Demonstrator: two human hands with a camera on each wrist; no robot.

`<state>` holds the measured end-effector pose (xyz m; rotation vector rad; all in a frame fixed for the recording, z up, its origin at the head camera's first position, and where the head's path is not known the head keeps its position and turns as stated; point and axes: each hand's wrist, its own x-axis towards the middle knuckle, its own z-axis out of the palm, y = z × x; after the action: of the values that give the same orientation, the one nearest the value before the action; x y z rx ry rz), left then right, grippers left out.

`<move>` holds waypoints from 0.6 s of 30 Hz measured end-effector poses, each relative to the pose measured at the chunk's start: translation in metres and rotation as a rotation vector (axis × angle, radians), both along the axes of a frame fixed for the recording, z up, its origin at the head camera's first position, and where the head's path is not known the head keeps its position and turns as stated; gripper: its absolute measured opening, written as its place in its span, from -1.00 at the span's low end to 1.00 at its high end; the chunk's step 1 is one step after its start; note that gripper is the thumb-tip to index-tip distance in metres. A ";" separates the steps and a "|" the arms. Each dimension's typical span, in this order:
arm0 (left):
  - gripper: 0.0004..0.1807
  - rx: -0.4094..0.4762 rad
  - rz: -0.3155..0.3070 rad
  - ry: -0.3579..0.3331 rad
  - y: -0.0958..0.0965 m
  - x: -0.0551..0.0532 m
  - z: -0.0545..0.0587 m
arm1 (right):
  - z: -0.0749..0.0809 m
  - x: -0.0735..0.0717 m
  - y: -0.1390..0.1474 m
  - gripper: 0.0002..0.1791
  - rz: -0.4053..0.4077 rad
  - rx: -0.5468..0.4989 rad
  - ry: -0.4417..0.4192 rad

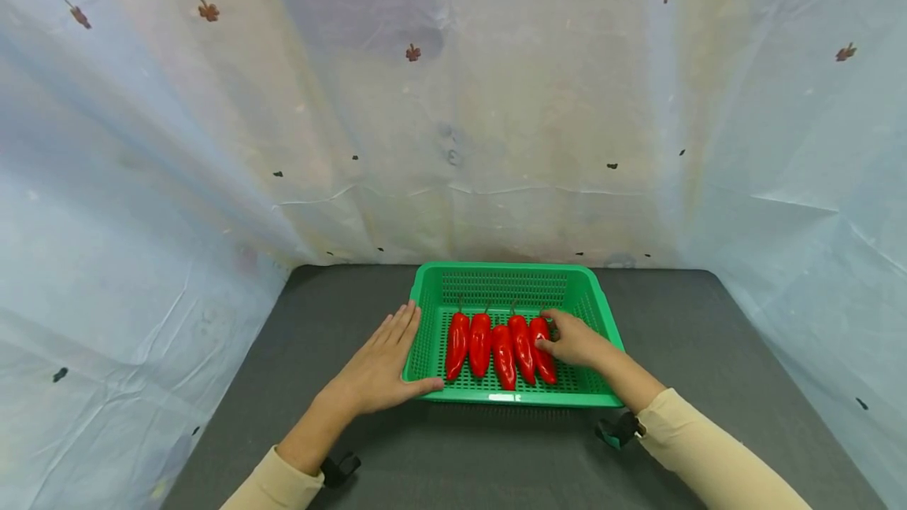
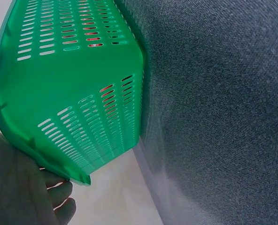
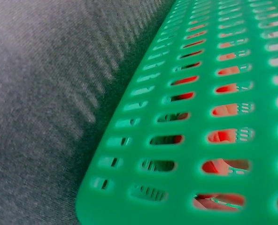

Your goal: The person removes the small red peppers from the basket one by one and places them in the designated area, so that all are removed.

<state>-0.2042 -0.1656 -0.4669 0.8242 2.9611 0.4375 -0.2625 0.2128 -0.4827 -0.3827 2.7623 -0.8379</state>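
Several glossy red chili peppers [image 1: 479, 346] with thin stems lie side by side in a green plastic basket [image 1: 567, 400], stems toward its far side. My right hand [image 1: 579, 343] reaches over the basket's right side and holds the rightmost pepper [image 1: 546, 367] between thumb and fingers. Spread along the left front corner is my left hand [image 1: 379, 372], fingers straight on the left rim and thumb on the front rim. In the left wrist view, part of this hand [image 2: 19, 180] shows beside the basket wall [image 2: 40, 79]. The slotted wall [image 3: 106, 201] mostly hides the right hand in the right wrist view.
A dark grey cloth-covered table [image 1: 489, 455] lies under the basket. Pale plastic sheeting [image 1: 510, 116] with small leaf patterns hangs behind it and along both sides. Black straps show at both wrists.
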 end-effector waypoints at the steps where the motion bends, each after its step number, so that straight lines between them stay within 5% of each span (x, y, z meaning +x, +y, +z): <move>1: 0.34 -0.004 0.001 0.000 0.000 0.000 0.000 | 0.001 0.000 0.000 -0.27 0.002 0.002 -0.001; 18: 0.33 -0.004 0.005 0.014 0.000 0.000 -0.003 | 0.003 0.002 -0.002 -0.30 0.019 0.003 -0.013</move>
<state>-0.2044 -0.1654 -0.4696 0.8237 2.9766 0.4274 -0.2607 0.2112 -0.4796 -0.4007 2.7437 -0.8281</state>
